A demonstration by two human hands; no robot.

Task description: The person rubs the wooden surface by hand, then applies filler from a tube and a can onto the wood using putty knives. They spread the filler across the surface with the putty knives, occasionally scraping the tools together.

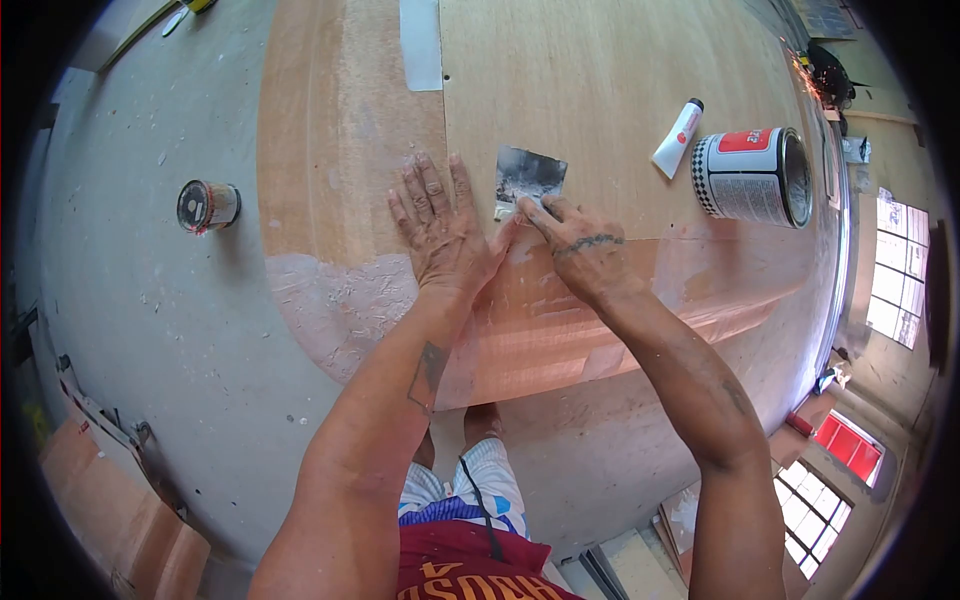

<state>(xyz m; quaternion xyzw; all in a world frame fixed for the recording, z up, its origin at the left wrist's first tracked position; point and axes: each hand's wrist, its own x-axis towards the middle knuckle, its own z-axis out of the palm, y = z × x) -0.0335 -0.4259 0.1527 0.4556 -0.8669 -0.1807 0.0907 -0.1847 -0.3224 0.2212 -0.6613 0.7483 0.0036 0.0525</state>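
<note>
My right hand (pixel 588 240) grips a putty knife (pixel 530 172), its wide metal blade smeared with pale filler and resting on the plywood panel (pixel 590 70). Fingers spread, my left hand (pixel 442 235) lies flat on the panel just left of the blade, its thumb reaching toward the knife. Under and around my wrists, the curved near edge carries a whitish filler patch (pixel 345 305) and a reddish-brown strip. To the right of my right hand lie a white squeeze tube (pixel 680 138) with a black cap and a large metal can (pixel 745 178) on its side.
A small stained can (pixel 207 206) stands on the grey floor (pixel 170 330) left of the panel. Orange sparks (pixel 803 70) fly near a dark shape at the upper right. Curved plywood pieces (pixel 120 510) sit at the lower left.
</note>
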